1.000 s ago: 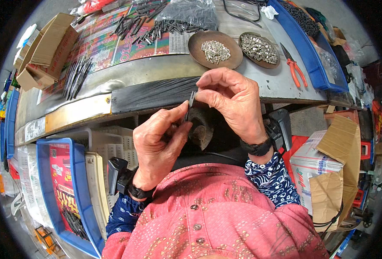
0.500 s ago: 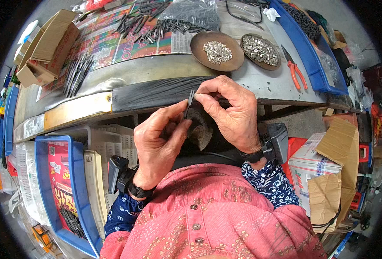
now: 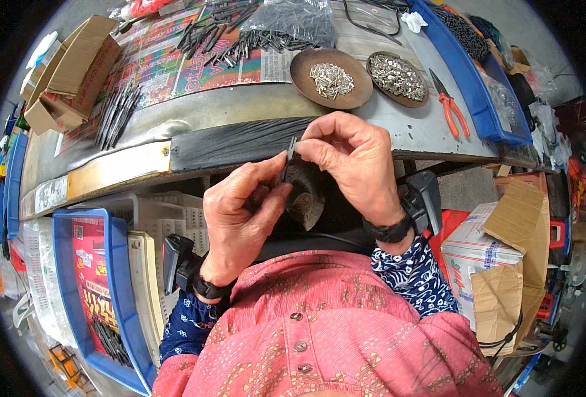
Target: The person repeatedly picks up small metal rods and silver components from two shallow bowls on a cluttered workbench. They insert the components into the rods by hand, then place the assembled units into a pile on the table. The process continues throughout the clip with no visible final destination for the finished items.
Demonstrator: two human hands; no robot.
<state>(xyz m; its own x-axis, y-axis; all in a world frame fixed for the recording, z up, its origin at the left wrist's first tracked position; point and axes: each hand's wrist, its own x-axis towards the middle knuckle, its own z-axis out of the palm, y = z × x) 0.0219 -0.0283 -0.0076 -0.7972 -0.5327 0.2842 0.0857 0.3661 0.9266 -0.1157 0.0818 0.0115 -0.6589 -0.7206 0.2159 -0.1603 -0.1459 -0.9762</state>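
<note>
My left hand (image 3: 241,210) is closed in a pinch on a slim dark strip (image 3: 289,157) that stands roughly upright. Thumb and forefinger of my right hand (image 3: 358,171) are pinched at the strip's upper end; whatever small part they may hold is too small to make out. Both hands are just off the table's near edge, above a dark rounded metal piece (image 3: 304,202) lower down. Past my right hand, a brown round dish (image 3: 301,69) holds small silver pins (image 3: 331,81). Beside it, a second dish (image 3: 417,99) carries small shiny metal pieces (image 3: 397,76).
Red-handled pliers (image 3: 452,112) lie right of the dishes, near a long blue tray (image 3: 505,122). Dark strips (image 3: 117,116) lie at left, with more heaped by a clear plastic bag (image 3: 296,26). A blue bin (image 3: 117,264) stands lower left, an open carton (image 3: 498,264) lower right.
The hands stay almost in place, still pinched at the strip. My right hand and wrist have shifted very slightly; the dishes and tools lie as before.
</note>
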